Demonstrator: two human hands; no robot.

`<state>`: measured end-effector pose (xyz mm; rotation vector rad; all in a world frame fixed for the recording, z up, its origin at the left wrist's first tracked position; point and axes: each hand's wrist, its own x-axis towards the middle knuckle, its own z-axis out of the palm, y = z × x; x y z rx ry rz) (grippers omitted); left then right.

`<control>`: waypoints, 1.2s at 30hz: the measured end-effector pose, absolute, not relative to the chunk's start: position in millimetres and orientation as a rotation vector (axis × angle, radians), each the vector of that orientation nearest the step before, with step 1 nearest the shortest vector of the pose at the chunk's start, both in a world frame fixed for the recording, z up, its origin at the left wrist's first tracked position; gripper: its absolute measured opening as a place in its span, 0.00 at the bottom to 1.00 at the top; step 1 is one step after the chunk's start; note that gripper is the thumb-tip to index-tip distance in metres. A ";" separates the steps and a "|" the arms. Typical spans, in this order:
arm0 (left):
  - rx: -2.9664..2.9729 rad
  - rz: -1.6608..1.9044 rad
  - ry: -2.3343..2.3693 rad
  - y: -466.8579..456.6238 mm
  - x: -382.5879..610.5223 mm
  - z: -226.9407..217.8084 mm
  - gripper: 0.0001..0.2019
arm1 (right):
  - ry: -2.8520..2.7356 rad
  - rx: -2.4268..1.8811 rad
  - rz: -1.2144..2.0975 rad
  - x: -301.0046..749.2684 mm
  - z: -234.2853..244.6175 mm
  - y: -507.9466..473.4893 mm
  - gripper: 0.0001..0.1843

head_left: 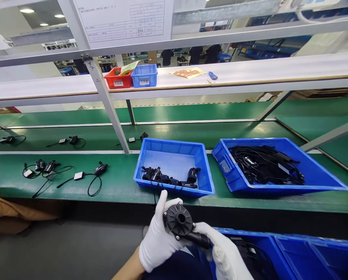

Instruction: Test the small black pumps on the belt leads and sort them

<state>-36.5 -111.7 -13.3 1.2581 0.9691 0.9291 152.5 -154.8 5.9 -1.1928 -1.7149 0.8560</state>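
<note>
A small black pump with a round ribbed face and a side spout is held up in front of me, before the bench edge. My left hand, in a white glove, is wrapped round its body with the thumb pointing up. Gloved in white too, my right hand closes on the pump's spout at the lower right; part of its fingers is hidden. Just beyond the pump stands a blue bin with several black pumps along its near side.
A second blue bin on the right holds a tangle of black cables. More blue bins stand low at my right. Several cabled pumps lie on the green bench at left. A metal post rises behind.
</note>
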 end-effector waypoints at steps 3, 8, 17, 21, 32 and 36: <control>1.250 0.932 0.972 -110.7 -38.6 -16.5 0.65 | -1.705 -1.187 0.886 151.1 1.3 -151.4 0.36; 1.258 0.930 0.979 -111.4 -41.3 -19.8 0.63 | -1.638 -1.224 1.018 152.1 -7.1 -150.5 0.37; 1.223 0.941 0.952 -112.5 -42.0 -28.0 0.64 | -1.582 -1.232 1.086 150.1 -13.2 -151.0 0.37; 1.261 0.961 0.941 -112.7 -44.9 -31.5 0.63 | -1.532 -1.251 1.119 146.8 -11.0 -152.3 0.37; 1.318 1.027 0.878 -111.6 -46.3 -33.9 0.60 | -1.622 -1.255 1.072 150.6 -21.8 -150.3 0.35; 1.319 1.004 0.928 -111.8 -46.9 -28.1 0.60 | -1.652 -1.288 1.101 154.8 -32.8 -151.4 0.35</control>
